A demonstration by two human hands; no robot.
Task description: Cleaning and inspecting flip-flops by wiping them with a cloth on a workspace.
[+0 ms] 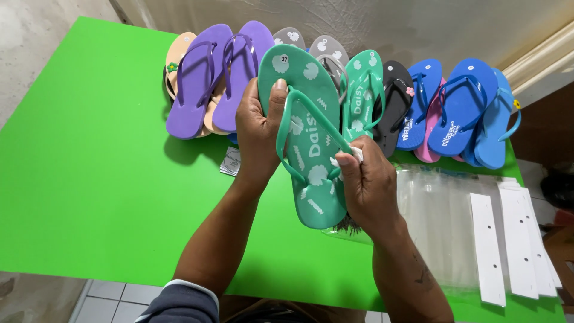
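I hold a teal flip-flop (311, 149) with white flower prints above a bright green table (89, 179). My left hand (258, 128) grips its left edge near the toe, thumb on the footbed. My right hand (368, 182) is at the sandal's right side, pinching a small white cloth or paper scrap (348, 157) against the strap. The matching teal flip-flop (365, 93) lies in the row behind.
Along the table's back edge lie purple flip-flops (203, 78), a tan pair (178, 60), grey ones (326, 51), a black one (394, 104), a pink one (431, 128) and blue ones (460, 104). Clear plastic bags (439, 221) with white header strips (484, 248) sit at the right. A small tag (230, 161) lies under my left wrist.
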